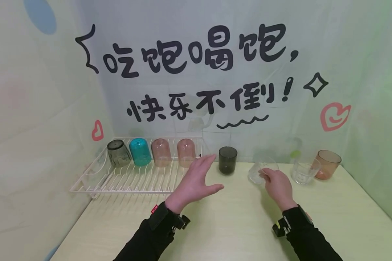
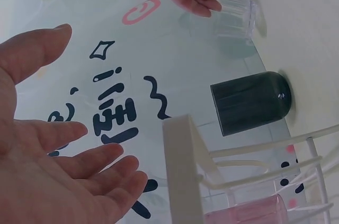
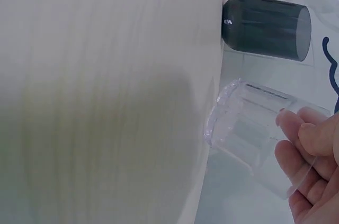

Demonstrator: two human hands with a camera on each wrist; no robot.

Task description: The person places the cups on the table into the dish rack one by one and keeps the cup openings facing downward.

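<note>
My right hand (image 1: 279, 186) pinches a clear glass (image 1: 255, 174) near its rim, thumb on one side and fingers on the other. In the right wrist view that glass (image 3: 241, 123) tilts, its thick base close to the tabletop. My left hand (image 1: 196, 181) is held in the air before the right end of the rack, fingers extended and thumb spread, with nothing in it. A dark grey glass (image 1: 227, 161) stands upright between the two hands. To the right of my right hand are a second clear glass (image 1: 303, 172) and an amber glass (image 1: 328, 165).
A white wire rack (image 1: 134, 192) stands at the back left. On it, upside down, are a grey glass (image 1: 118, 154), a teal glass (image 1: 140, 152) and two pink glasses (image 1: 161, 153). A printed curtain (image 1: 196, 83) hangs behind the pale wooden table (image 1: 228, 224).
</note>
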